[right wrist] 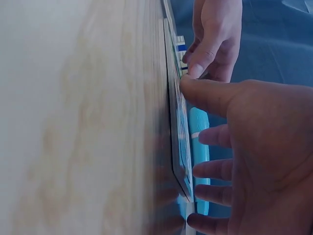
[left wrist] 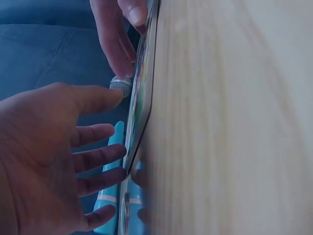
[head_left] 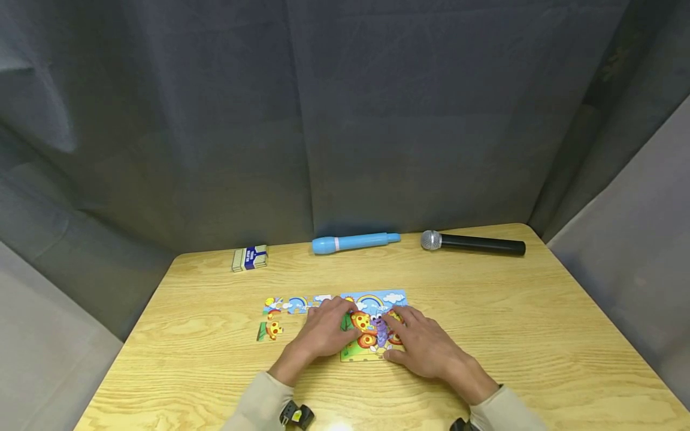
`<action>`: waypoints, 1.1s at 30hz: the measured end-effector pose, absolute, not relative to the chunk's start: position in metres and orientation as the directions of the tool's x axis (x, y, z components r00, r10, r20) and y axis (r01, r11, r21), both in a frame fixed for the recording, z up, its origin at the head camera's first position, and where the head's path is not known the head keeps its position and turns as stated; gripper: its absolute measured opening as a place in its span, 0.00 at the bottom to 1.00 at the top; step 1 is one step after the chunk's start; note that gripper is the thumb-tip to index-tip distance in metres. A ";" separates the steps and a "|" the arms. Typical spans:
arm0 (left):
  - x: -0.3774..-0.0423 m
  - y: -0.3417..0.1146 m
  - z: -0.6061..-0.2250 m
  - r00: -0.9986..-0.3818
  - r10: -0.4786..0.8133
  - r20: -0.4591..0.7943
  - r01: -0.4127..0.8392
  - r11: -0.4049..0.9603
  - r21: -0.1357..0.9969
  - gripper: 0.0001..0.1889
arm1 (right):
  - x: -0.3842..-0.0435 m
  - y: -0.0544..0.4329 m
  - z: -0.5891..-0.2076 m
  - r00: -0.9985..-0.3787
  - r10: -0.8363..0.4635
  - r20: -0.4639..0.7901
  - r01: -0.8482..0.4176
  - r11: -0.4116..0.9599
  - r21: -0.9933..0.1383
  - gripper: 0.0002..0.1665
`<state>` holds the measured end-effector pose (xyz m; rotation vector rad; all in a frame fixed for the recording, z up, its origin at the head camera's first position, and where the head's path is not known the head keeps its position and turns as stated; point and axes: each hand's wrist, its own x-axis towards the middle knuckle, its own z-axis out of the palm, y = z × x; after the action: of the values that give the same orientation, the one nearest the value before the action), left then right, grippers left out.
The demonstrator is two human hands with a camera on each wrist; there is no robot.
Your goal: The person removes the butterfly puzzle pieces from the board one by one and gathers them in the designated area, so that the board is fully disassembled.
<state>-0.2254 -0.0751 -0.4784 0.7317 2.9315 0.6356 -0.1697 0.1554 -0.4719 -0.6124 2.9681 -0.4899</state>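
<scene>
Left hand [head_left: 326, 330] and right hand [head_left: 428, 345], fingers [left wrist: 100, 157] spread, flank a puzzle [head_left: 373, 336] midway between the bench's [head_left: 501, 311] side edges. A microphone [head_left: 480, 243] lies near the back-right corner.

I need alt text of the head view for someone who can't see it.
A person's left hand and right hand frame a colourful puzzle on a wooden table, with loose pieces to its left. Near the far edge lie a striped block, a blue rod and a microphone, before a dark curtain.
</scene>
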 end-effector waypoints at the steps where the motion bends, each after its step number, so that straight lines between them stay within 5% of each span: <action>1: -0.225 -0.074 -0.479 -0.887 0.460 0.047 0.440 0.807 0.394 0.20 | -0.170 0.156 -0.472 -0.921 -0.389 -0.010 -0.365 0.873 -0.324 0.41; 22: -0.225 -0.048 -0.481 -0.886 0.465 0.008 0.445 0.842 0.305 0.25 | -0.178 0.170 -0.475 -0.952 -0.305 -0.034 -0.282 0.914 -0.293 0.35; 33: -0.224 -0.045 -0.482 -0.909 0.417 0.005 0.394 0.855 0.337 0.22 | -0.178 0.171 -0.475 -0.951 -0.305 -0.041 -0.280 0.914 -0.295 0.41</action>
<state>-0.2242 -0.0449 -0.4819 0.6480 2.9595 0.5156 -0.1782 0.1708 -0.4749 -0.4581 2.9887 -0.4409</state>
